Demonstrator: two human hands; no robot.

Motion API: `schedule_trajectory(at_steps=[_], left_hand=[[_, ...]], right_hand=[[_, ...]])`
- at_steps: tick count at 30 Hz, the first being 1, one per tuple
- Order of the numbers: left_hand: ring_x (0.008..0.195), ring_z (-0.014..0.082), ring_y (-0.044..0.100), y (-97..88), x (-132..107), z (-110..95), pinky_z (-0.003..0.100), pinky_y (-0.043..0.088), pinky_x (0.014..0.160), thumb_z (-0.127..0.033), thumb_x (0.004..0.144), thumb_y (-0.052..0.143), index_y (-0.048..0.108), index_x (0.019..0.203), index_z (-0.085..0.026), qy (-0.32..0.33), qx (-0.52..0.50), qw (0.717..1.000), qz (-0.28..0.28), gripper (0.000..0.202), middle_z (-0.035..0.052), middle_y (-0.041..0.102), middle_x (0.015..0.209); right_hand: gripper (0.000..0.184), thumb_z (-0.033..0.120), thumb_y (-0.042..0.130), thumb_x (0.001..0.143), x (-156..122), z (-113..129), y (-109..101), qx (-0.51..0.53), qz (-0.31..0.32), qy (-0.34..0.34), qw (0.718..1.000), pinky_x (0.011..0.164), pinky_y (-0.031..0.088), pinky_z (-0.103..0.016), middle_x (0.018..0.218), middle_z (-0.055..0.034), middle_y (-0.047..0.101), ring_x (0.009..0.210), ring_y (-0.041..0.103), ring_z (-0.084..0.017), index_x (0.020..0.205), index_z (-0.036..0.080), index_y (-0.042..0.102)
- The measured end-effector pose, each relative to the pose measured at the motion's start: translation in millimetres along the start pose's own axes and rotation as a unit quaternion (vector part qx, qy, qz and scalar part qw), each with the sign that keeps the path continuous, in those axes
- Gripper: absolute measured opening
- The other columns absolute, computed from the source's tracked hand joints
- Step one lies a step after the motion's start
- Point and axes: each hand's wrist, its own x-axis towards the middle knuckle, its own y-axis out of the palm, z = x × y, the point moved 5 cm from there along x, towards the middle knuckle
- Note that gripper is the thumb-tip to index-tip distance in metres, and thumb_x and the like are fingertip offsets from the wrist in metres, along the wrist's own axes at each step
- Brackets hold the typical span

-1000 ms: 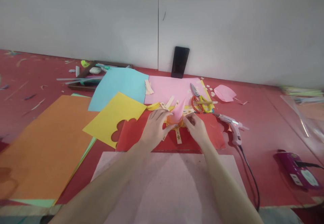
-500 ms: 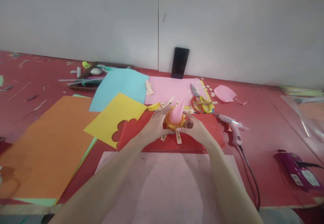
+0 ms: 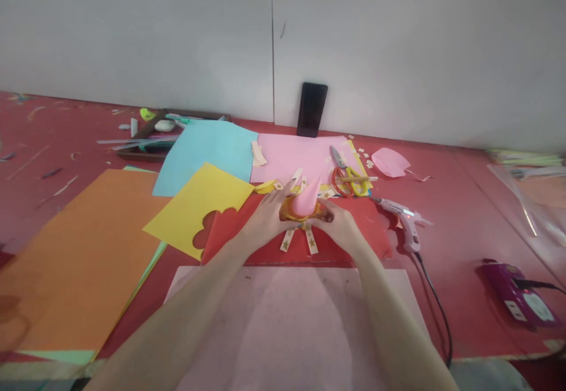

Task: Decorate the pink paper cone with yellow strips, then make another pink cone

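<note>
Between my hands stands a paper craft piece: a pink cone [image 3: 306,199] rises from a round orange and yellow base [image 3: 289,209]. Cream strips printed with gold stars [image 3: 312,242] spread out from around the base over a red sheet [image 3: 260,246]. My left hand [image 3: 270,209] curves round the left side of the base, its thumb at the front. The right hand [image 3: 336,220] grips the opposite side, fingers behind and thumb in front. Part of the base is hidden by my fingers.
Scissors [image 3: 340,170] lie behind my right hand on pink paper. A hot glue gun [image 3: 407,219] with a cord rests at right, near a purple power socket [image 3: 517,296]. Orange [image 3: 84,249], yellow [image 3: 194,202] and blue sheets [image 3: 212,149] spread leftward. A phone [image 3: 312,109] leans on the wall.
Both hands have closed in more tightly around the base of the craft piece, and my thumbs have come nearer each other at the front. The view has shifted slightly.
</note>
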Motion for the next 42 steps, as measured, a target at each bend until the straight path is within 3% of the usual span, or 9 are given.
schedule_trajectory(at_steps=[3,10,16,23,32,42], left_hand=[[0.121,0.0242,0.035,0.9,1,0,0.038,0.031,0.097,-0.046,0.067,0.063,0.026,0.132,-0.031,0.012,-0.008,1.000,0.019,0.076,0.0036,0.038,0.134],[0.120,0.0234,0.037,1.5,0,-4,0.038,0.029,0.099,-0.043,0.068,0.063,0.029,0.131,-0.029,0.029,0.021,0.999,0.023,0.074,0.0036,0.041,0.132],[0.120,0.0242,0.036,-0.2,0,-11,0.039,0.028,0.099,-0.039,0.068,0.064,0.026,0.132,-0.030,0.028,0.045,0.998,0.027,0.075,0.0040,0.040,0.132],[0.119,0.0239,0.038,-1.3,-1,-7,0.038,0.033,0.095,-0.039,0.072,0.060,0.029,0.131,-0.031,0.010,-0.017,0.998,0.055,0.067,0.0028,0.038,0.135],[0.115,0.0235,0.041,-3.4,0,-3,0.038,0.033,0.095,-0.035,0.069,0.064,0.032,0.130,-0.029,-0.007,0.045,0.999,0.006,0.069,0.0035,0.049,0.125],[0.115,0.0222,0.040,-3.0,-1,-3,0.037,0.032,0.095,-0.043,0.071,0.060,0.029,0.131,-0.031,0.026,0.073,0.997,-0.016,0.069,0.0030,0.048,0.126]], right_hand=[[0.058,0.052,0.059,0.066,0,-1,0,-0.002,-0.002,0.000,1.000,0.055,0.036,-0.023,0.063,0.0026,0.054,0.057,0.049,-0.013,0.115,0.021,0.052],[0.075,0.060,0.062,0.058,-4,9,0,-0.043,0.002,0.024,0.999,0.056,0.038,-0.026,0.078,-0.0005,0.060,0.067,0.056,-0.017,0.121,0.026,0.043],[0.065,0.062,0.058,0.061,-8,20,-2,-0.097,-0.017,0.046,0.994,0.062,0.040,-0.029,0.098,-0.0051,0.062,0.086,0.058,-0.024,0.114,0.027,0.046],[0.057,0.058,0.055,0.068,-7,17,-2,-0.100,-0.002,0.032,0.994,0.056,0.036,-0.025,0.082,-0.0021,0.062,0.073,0.059,-0.020,0.115,0.027,0.046],[0.064,0.056,0.061,0.063,-5,11,-1,-0.060,0.007,0.016,0.998,0.056,0.034,-0.024,0.083,-0.0030,0.062,0.070,0.056,-0.019,0.117,0.026,0.046],[0.046,0.050,0.057,0.070,-5,12,0,-0.085,-0.012,0.018,0.996,0.052,0.031,-0.022,0.071,-0.0007,0.061,0.064,0.055,-0.016,0.108,0.025,0.053]])
